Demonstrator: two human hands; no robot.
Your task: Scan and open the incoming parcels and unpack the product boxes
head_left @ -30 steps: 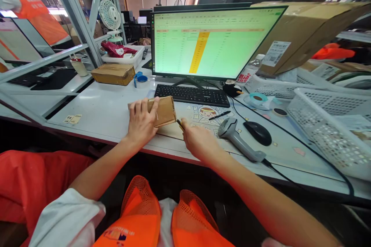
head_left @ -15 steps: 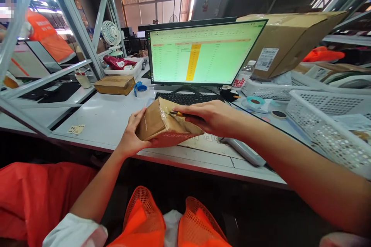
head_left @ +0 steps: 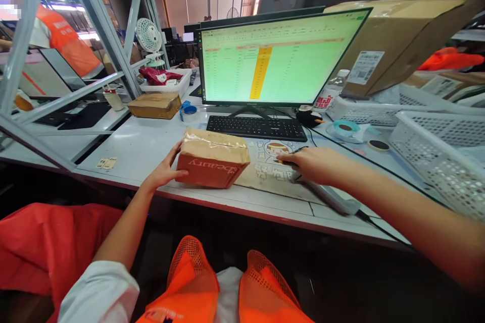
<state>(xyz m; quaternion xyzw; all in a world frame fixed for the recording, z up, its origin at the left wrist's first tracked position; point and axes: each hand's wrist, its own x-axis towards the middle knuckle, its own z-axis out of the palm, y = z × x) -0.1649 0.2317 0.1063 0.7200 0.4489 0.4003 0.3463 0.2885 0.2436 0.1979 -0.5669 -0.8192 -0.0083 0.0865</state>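
My left hand (head_left: 162, 170) grips the left end of a small cardboard box (head_left: 212, 170), its thumb on the reddish printed front and its fingers around the side. Shiny clear tape runs across the top of the box, which rests near the table's front edge. To the right, apart from the box, my right hand (head_left: 311, 162) is closed around a small black-and-yellow utility knife (head_left: 284, 162). The knife's tip points left over a mat (head_left: 261, 176) with a cartoon drawing. Most of its handle is hidden in my fingers.
Behind the box stand a keyboard (head_left: 257, 127) and a lit monitor (head_left: 231, 70). Another cardboard box (head_left: 155, 106) and blue tape (head_left: 188, 111) are at the left. White baskets (head_left: 435, 141), a teal tape roll (head_left: 344, 130) and a grey device (head_left: 337, 202) lie right. A co-worker (head_left: 68, 40) is far left.
My right hand has drawn the knife away from the box's taped top, moving right. The box has been lowered and turned so its printed front faces me, still in my left hand.
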